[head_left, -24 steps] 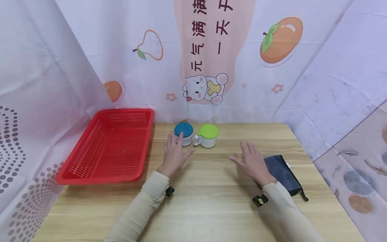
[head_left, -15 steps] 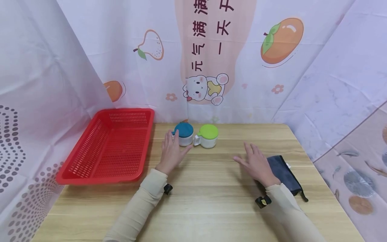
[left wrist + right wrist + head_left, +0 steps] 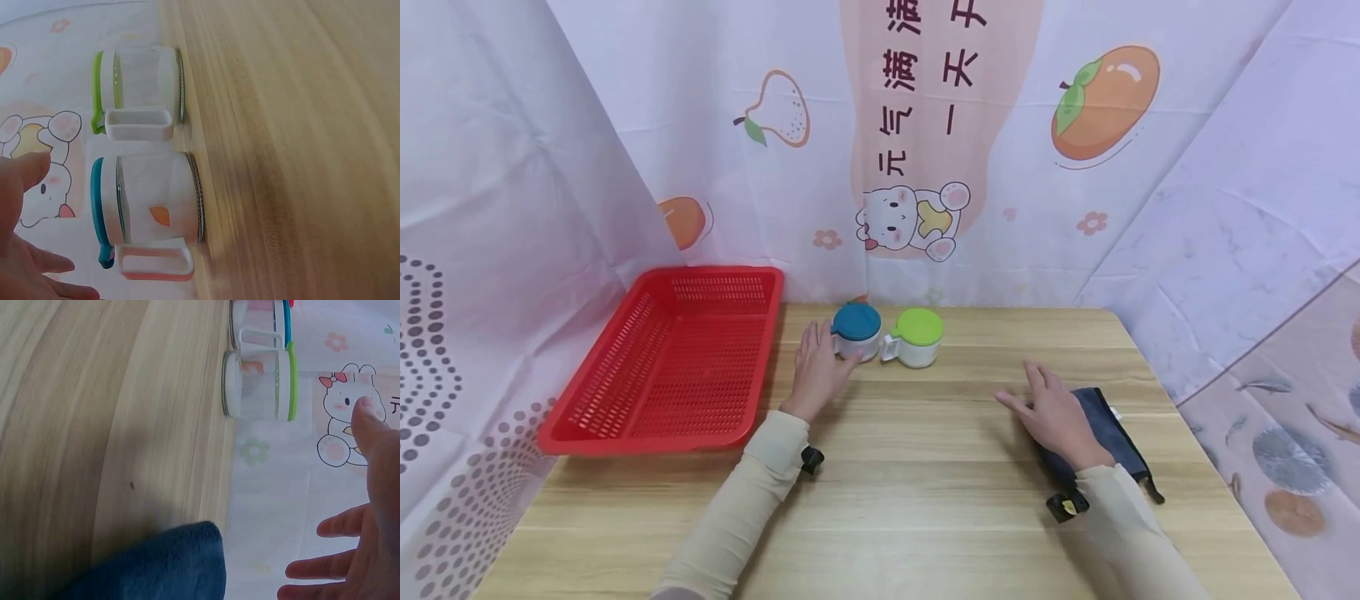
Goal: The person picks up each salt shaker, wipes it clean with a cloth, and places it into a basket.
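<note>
Two clear lidded jars with white handles stand side by side at the back of the table: one with a blue lid (image 3: 857,322), the other with a green lid (image 3: 919,327). My left hand (image 3: 817,375) is beside the blue-lidded jar (image 3: 159,200), fingers spread and holding nothing. In the left wrist view a gap shows between the fingers and that jar. My right hand (image 3: 1062,418) hovers with extended fingers over a dark blue cloth (image 3: 1105,425), which it partly hides. The right wrist view shows the green-lidded jar (image 3: 257,384) well beyond that hand's thumb.
A red perforated plastic basket (image 3: 752,400) sits at the left of the wooden table (image 3: 910,517). A printed curtain (image 3: 1000,275) hangs right behind the jars, and more sheets drape down both sides.
My left hand has drawn slightly left, off the front of the blue-lidded jar. My right hand has shifted right and a little nearer, over the cloth. The jars stay put.
</note>
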The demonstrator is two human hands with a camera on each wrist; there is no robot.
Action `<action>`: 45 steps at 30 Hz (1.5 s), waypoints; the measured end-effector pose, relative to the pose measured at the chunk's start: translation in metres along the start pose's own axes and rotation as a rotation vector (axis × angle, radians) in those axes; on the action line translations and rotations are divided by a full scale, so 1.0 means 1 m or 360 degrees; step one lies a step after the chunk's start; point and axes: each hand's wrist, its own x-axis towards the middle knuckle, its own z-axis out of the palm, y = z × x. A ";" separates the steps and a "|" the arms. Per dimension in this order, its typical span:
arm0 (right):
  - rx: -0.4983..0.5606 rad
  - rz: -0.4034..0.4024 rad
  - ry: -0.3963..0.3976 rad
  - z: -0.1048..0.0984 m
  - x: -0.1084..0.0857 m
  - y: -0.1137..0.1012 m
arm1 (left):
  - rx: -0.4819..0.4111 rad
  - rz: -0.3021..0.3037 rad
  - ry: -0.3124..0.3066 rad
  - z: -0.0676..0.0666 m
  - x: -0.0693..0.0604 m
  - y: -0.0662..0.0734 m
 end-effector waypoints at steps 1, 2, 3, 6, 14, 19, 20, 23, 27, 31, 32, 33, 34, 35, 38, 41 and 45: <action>-0.0003 0.0000 0.0000 -0.001 -0.001 0.001 | -0.0015 -0.0003 0.0004 0.000 0.001 0.000; -0.0008 0.0002 0.0001 -0.002 -0.001 0.003 | -0.0031 -0.0008 0.0009 -0.001 0.002 0.000; -0.0011 0.0007 0.0001 -0.004 -0.002 0.004 | -0.0051 -0.0014 0.0014 -0.001 0.003 0.000; -0.0007 0.0030 -0.0009 -0.008 -0.005 0.009 | -0.0106 -0.0028 0.0027 -0.001 0.006 0.000; 0.0004 0.0085 -0.0061 -0.014 -0.009 0.021 | -0.0201 -0.0115 0.0040 0.002 0.015 -0.007; 0.0037 0.0105 -0.0082 -0.014 -0.011 0.027 | -0.0347 -0.0203 0.0022 0.002 0.020 -0.007; 0.0042 0.0109 -0.0081 -0.014 -0.012 0.028 | -0.0373 -0.0223 0.0019 0.002 0.021 -0.006; 0.0032 0.0113 -0.0076 -0.015 -0.013 0.030 | -0.0431 -0.0274 0.0005 0.001 0.023 -0.006; 0.0015 0.0116 -0.0069 -0.014 -0.013 0.032 | -0.0503 -0.0331 -0.0010 0.002 0.025 -0.008; 0.0008 0.0121 -0.0082 -0.013 -0.012 0.038 | -0.0589 -0.0350 -0.0002 0.003 0.027 -0.011; 0.0008 0.0126 -0.0089 -0.013 -0.012 0.040 | -0.0616 -0.0359 -0.0004 0.004 0.028 -0.012; 0.0004 0.0131 -0.0093 -0.014 -0.012 0.042 | -0.0643 -0.0370 -0.0006 0.004 0.029 -0.012; 0.0001 0.0137 -0.0101 -0.015 -0.011 0.043 | -0.0666 -0.0377 -0.0009 0.004 0.029 -0.012; -0.0002 0.0145 -0.0110 -0.016 -0.011 0.045 | -0.0688 -0.0388 -0.0014 0.005 0.030 -0.012; -0.0021 0.0163 -0.0139 -0.019 -0.012 0.048 | -0.0743 -0.0424 -0.0025 0.006 0.032 -0.012; -0.0036 0.0166 -0.0167 -0.019 -0.014 0.051 | -0.0774 -0.0438 -0.0021 0.007 0.033 -0.012; -0.0049 0.0181 -0.0196 -0.018 -0.015 0.056 | -0.0818 -0.0442 0.0019 0.009 0.034 -0.012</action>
